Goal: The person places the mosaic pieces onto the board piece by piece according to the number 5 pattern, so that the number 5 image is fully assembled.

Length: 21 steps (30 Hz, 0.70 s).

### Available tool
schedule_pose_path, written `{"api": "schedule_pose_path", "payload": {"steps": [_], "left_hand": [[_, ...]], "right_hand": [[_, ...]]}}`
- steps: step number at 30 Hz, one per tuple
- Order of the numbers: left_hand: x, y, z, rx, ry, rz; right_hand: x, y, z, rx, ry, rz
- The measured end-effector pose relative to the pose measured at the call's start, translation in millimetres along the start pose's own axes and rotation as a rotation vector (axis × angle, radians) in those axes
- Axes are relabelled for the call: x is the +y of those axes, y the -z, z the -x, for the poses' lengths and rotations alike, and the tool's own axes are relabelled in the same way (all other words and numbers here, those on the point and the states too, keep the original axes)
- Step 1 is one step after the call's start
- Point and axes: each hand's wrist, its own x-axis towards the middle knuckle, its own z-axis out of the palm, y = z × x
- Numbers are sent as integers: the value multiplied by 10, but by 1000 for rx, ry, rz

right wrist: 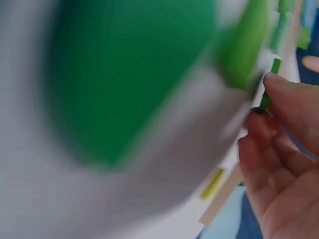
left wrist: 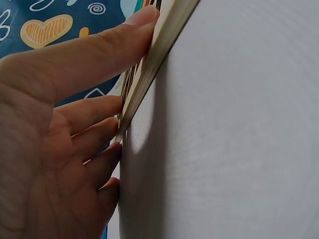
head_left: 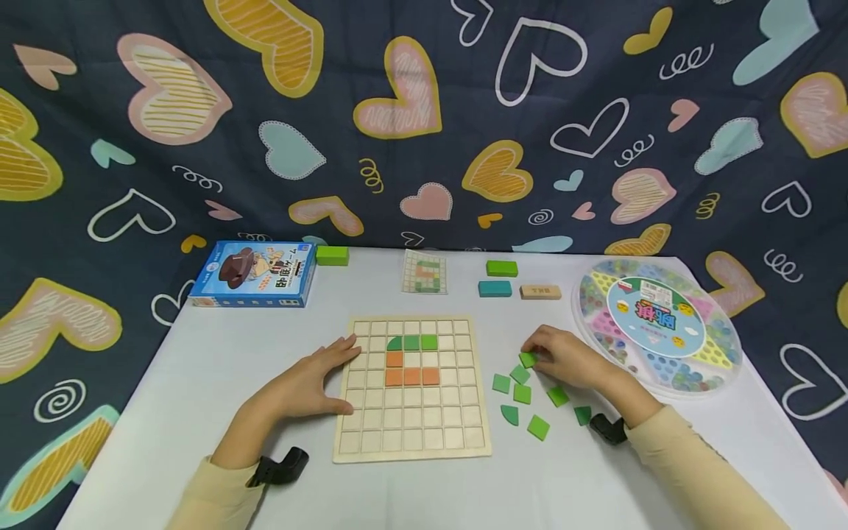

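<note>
A wooden grid board (head_left: 417, 442) lies flat in the middle of the table. In its cells are a dark green quarter-round tile (head_left: 394, 343), two green square tiles and several orange square tiles (head_left: 412, 376). My left hand (head_left: 308, 383) rests at the board's left edge, thumb and fingers spread and fairly straight; the thumb touches the rim in the left wrist view. Right of the board, my right hand (head_left: 563, 357) pinches a light green square tile (right wrist: 269, 92) between thumb and fingertips. Around it lie several loose green tiles (head_left: 522, 394), among them a dark quarter-round tile (head_left: 509, 415).
Behind the board lies a pattern card (head_left: 425, 272), with green blocks (head_left: 501, 269), a teal block (head_left: 495, 288) and a wooden block (head_left: 540, 292) nearby. A blue game box (head_left: 255, 274) sits back left; a round Chinese checkers set (head_left: 656, 324) sits right, close beyond my right hand.
</note>
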Motion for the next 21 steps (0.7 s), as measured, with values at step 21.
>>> {"api": "schedule_pose_path", "payload": {"steps": [21], "left_hand": [[-11, -30, -6, 8, 10, 6]], "right_hand": [[-751, -335, -1000, -55, 191, 36]]}}
